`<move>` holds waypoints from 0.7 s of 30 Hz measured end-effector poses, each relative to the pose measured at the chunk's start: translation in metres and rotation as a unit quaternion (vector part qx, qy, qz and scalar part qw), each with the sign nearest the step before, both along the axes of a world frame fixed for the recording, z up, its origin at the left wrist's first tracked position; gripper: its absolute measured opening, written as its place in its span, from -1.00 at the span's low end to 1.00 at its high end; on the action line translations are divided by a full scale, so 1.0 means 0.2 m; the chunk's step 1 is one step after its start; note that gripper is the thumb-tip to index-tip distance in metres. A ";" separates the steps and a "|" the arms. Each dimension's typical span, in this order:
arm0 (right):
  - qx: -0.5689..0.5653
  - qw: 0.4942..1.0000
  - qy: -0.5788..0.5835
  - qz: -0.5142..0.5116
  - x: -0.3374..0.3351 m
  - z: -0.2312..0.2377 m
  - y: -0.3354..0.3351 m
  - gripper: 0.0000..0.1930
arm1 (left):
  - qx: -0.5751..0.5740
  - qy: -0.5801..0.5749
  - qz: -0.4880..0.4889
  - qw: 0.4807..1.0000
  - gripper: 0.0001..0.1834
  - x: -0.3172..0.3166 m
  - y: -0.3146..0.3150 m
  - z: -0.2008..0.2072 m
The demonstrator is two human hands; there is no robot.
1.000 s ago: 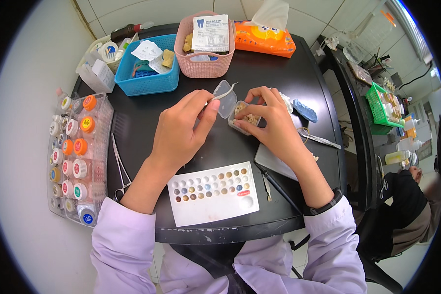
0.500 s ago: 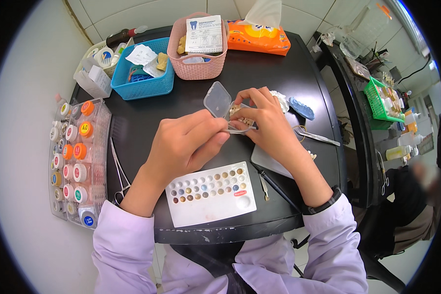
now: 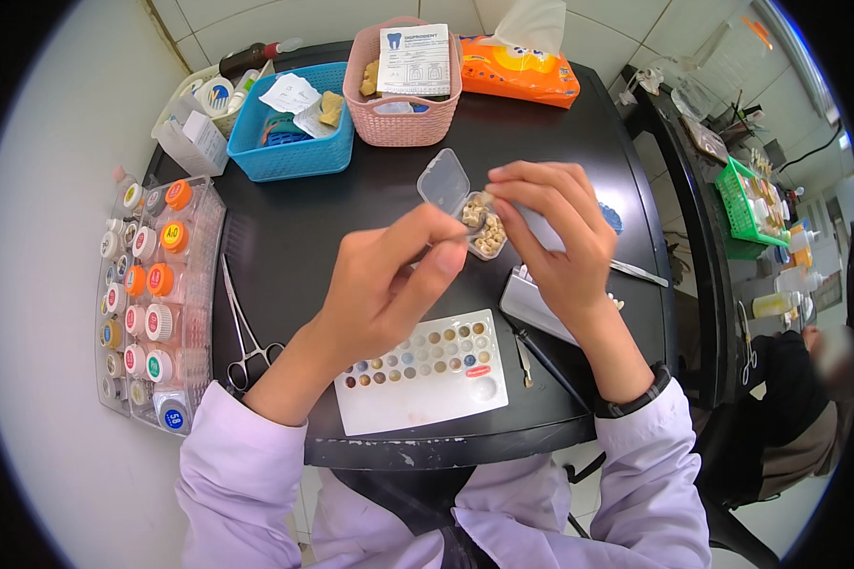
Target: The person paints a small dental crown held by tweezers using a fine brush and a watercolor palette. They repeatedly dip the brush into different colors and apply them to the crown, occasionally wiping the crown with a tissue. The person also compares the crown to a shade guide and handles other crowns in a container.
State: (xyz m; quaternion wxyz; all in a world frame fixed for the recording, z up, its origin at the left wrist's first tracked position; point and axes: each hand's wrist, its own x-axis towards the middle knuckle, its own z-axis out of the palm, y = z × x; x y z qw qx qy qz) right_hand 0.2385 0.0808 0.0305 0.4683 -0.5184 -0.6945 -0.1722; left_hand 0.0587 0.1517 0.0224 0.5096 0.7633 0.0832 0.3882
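A small clear box (image 3: 488,252) with its lid (image 3: 444,180) raised stands on the black table, holding many cream tooth-shaped pieces (image 3: 490,233). My right hand (image 3: 569,228) is over the box's right side, thumb and forefinger pinched on a tiny cream piece (image 3: 487,198). Left of the box, my left hand (image 3: 380,275) is closed, thumb against forefinger, on a small grey metallic thing (image 3: 474,226) whose kind I cannot make out. Beneath my hands lies a white palette (image 3: 417,408) with rows of coloured wells, partly covered by my left wrist.
Forceps-like scissors (image 3: 242,332) and a rack of capped jars (image 3: 209,284) are at left. Blue (image 3: 289,166) and pink (image 3: 408,128) baskets and orange tissues (image 3: 522,74) stand behind. A dark-handled tool (image 3: 555,370) and tweezers (image 3: 640,273) lie right. A person (image 3: 792,398) sits farther right.
My right fingers have come up out of the box with a tiny piece. My left hand has let the box's edge go and now holds a grey thing. The view has shifted slightly.
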 end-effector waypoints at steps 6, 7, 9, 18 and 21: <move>0.099 0.990 -0.083 0.056 -0.06 0.06 -0.10 -0.72 | -0.228 0.020 -0.061 0.972 -0.72 0.01 -0.03 0.09; 0.096 0.990 -0.089 0.061 -0.06 0.06 -0.11 -0.71 | -0.221 0.015 -0.058 0.973 -0.74 0.01 -0.04 0.08; 0.092 0.988 -0.102 0.070 -0.06 0.07 -0.11 -0.69 | -0.206 0.005 -0.053 0.977 -0.78 0.00 -0.04 0.08; 0.077 0.988 0.025 0.130 -0.08 0.06 -0.09 -0.69 | -0.233 0.006 -0.052 0.971 -0.87 -0.02 -0.04 0.10; 0.067 0.988 0.023 0.138 -0.09 0.06 -0.08 -0.71 | -0.275 0.018 -0.089 0.957 -0.88 -0.04 -0.02 0.10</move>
